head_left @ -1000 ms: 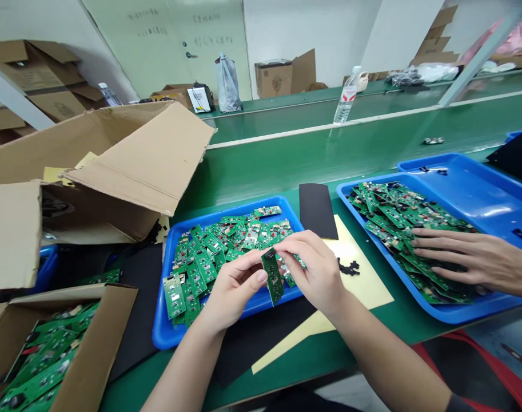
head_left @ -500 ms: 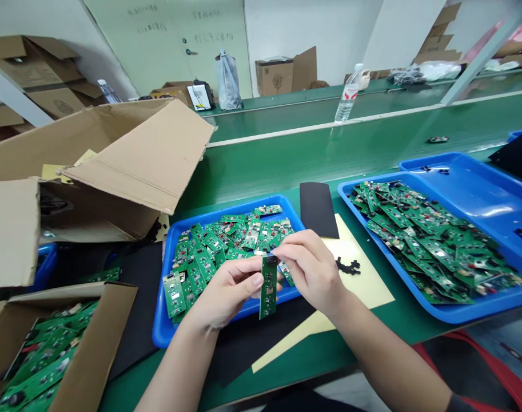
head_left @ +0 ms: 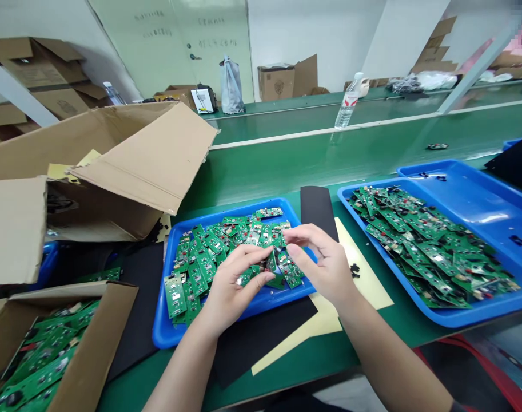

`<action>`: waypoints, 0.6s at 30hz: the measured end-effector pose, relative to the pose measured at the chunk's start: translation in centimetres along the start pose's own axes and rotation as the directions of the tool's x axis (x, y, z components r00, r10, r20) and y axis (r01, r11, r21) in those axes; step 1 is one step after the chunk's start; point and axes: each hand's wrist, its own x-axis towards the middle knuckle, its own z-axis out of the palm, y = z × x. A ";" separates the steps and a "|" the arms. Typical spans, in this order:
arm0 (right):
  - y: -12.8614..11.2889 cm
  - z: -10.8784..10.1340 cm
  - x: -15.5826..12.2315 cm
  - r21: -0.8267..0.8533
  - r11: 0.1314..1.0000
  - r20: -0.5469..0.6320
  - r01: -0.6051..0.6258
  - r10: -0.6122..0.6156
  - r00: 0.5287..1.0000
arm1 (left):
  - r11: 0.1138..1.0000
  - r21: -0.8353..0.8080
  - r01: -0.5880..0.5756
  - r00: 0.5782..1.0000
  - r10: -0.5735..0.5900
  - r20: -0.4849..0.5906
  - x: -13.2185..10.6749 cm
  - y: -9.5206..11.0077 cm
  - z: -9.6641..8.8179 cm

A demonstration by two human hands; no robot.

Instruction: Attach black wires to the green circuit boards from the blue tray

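Between the thumb and fingers of my left hand (head_left: pixel 237 283) is a green circuit board (head_left: pixel 271 260), tilted and seen almost edge-on, so most of its face is hidden. My right hand (head_left: pixel 323 263) is just right of it, thumb and fingers apart, with nothing visible in them. Both hands are over the near right part of a blue tray (head_left: pixel 160 320) heaped with similar boards. Small black parts (head_left: pixel 354 270) lie on a yellow sheet (head_left: pixel 374 286) beside my right hand.
A second blue tray (head_left: pixel 441 317) of boards stands at right, with another blue tray (head_left: pixel 470 183) behind it. Left are an open carton (head_left: pixel 158 154) and a smaller box (head_left: pixel 100 343) of boards. A water bottle (head_left: pixel 349 103) stands on the ledge. Black sheets (head_left: pixel 265 337) lie around the tray.
The board in my left hand has turned from upright and face-on to nearly edge-on. My right hand has let go at the board's top end, and its fingers have spread.
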 end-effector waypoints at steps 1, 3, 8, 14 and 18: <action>0.0 0.0 0.0 0.028 0.999 0.033 -0.030 0.029 0.999 | 0.998 0.047 -0.048 0.999 0.049 -0.011 0.0 -0.1 0.0; -0.1 0.0 0.0 0.059 0.997 0.074 -0.055 0.050 0.996 | 0.987 0.113 -0.111 0.994 0.113 -0.010 0.0 -0.1 -0.1; -0.4 0.1 0.0 0.103 0.994 0.079 -0.047 0.039 0.996 | 0.971 0.196 -0.138 0.990 0.140 0.003 0.1 0.0 0.1; -0.6 0.1 -0.1 0.116 0.993 0.128 -0.017 0.002 0.992 | 0.977 0.176 -0.120 0.990 0.132 -0.054 0.1 -0.1 0.0; -0.5 0.3 -0.2 0.122 0.992 0.134 -0.011 -0.006 0.991 | 0.980 0.165 -0.111 0.989 0.125 -0.077 0.0 -0.1 0.0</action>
